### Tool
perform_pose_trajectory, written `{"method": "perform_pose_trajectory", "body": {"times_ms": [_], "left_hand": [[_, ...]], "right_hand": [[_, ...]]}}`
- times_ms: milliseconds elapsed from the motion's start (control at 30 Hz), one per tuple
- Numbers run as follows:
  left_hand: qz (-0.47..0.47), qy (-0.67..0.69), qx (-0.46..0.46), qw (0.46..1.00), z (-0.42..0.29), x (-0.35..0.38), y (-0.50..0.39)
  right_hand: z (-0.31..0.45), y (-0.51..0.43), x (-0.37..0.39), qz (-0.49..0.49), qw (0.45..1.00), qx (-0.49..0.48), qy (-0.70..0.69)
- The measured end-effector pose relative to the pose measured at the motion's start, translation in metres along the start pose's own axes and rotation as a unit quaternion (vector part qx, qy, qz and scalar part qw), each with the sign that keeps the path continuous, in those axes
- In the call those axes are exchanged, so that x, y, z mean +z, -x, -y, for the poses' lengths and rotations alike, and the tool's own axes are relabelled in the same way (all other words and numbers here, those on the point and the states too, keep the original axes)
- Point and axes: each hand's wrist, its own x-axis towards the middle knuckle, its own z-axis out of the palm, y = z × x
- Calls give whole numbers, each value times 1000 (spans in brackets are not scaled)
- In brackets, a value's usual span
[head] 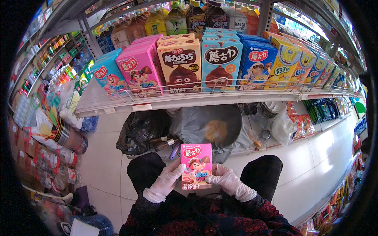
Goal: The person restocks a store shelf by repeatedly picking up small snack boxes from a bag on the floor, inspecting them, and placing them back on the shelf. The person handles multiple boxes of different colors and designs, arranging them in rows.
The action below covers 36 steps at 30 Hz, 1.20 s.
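Both my hands wear thin white gloves and hold one pink biscuit box (197,159) upright above my lap. My left hand (166,180) grips its left edge, thumb at the side. On the right edge, my right hand (229,180) has its thumb across the lower front. The printed front, with a cartoon figure, faces me. Beyond it, a shelf (177,101) carries rows of biscuit boxes: a turquoise box (109,75), matching pink boxes (140,69), cream-brown boxes (179,66), light-blue boxes (221,63), dark-blue boxes (256,66) and yellow boxes (282,65).
A wire guard (220,84) runs along the shelf's front. Drink bottles (175,19) stand behind the boxes. Below lie a black plastic bag (141,129), a plastic-covered pan (227,118) and snack packets (302,125). Bundled plastic bottles (48,160) sit at left, packaged goods (339,191) at right.
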Motion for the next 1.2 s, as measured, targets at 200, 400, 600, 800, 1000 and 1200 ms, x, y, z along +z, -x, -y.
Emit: {"method": "perform_pose_trajectory", "body": {"times_ms": [200, 400, 600, 800, 1000, 1200], "left_hand": [[-12, -55, 14, 998, -3, 5, 2], [-93, -292, 72, 949, 13, -2, 1], [-111, 111, 2, 988, 35, -8, -10], [60, 305, -83, 947, 21, -4, -10], [196, 497, -119, 837, 25, 0, -11], [245, 548, -121, 790, 36, -3, -13]], "right_hand": [[3, 3, -1, 7, 1000, -5, -23], [5, 1, 9, -24, 998, -60, 0], [21, 16, 20, -23, 995, -93, 37], [18, 11, 11, -138, 984, -91, 60], [2, 5, -3, -142, 987, -62, 35], [-3, 2, -8, -145, 988, -36, 45]]}}
